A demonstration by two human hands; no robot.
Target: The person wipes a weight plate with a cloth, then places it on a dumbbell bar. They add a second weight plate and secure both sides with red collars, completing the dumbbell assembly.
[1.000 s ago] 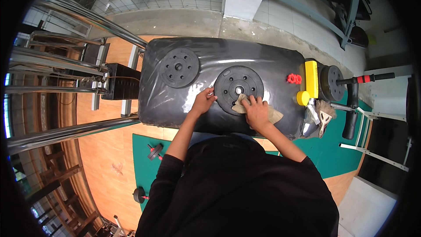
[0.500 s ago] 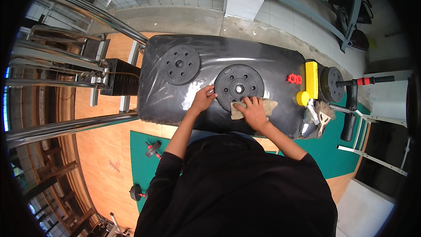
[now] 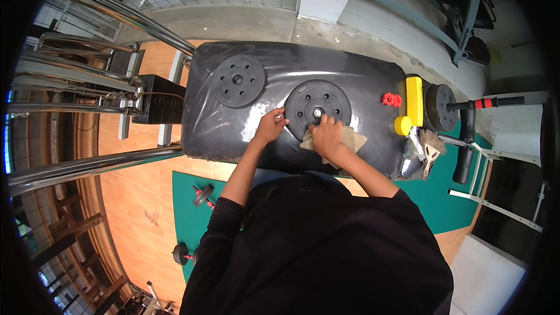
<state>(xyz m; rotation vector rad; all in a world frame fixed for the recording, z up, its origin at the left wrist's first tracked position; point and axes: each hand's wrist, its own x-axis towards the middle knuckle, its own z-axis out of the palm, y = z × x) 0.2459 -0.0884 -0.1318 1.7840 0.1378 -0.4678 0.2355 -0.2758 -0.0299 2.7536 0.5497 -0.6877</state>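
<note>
A large black weight plate [image 3: 328,94] lies flat on a padded bench [image 3: 373,157] with a shiny black cover. At its left rim, the fingertips and thumb of my left hand [image 3: 269,127] grip the edge. My right hand [image 3: 326,137] is closed on a beige cloth [image 3: 352,139] and presses it against the near part of the plate, just below the centre hole. Part of the cloth spreads out past the plate onto the bench. A smaller black weight plate [image 3: 238,90] lies farther left on the bench, untouched.
Two red star-shaped nuts [image 3: 391,100], a yellow box [image 3: 414,102], a yellow round lid [image 3: 402,125] and a brush [image 3: 430,157] sit at the bench's right end. Beyond is a dumbbell [image 3: 441,108]. Chrome machine bars [image 3: 128,16] rise left; small dumbbells [image 3: 202,195] lie on a green mat.
My right hand has shifted up and left toward the plate's centre, bunching the cloth beneath it. My left hand stays at the plate's left rim.
</note>
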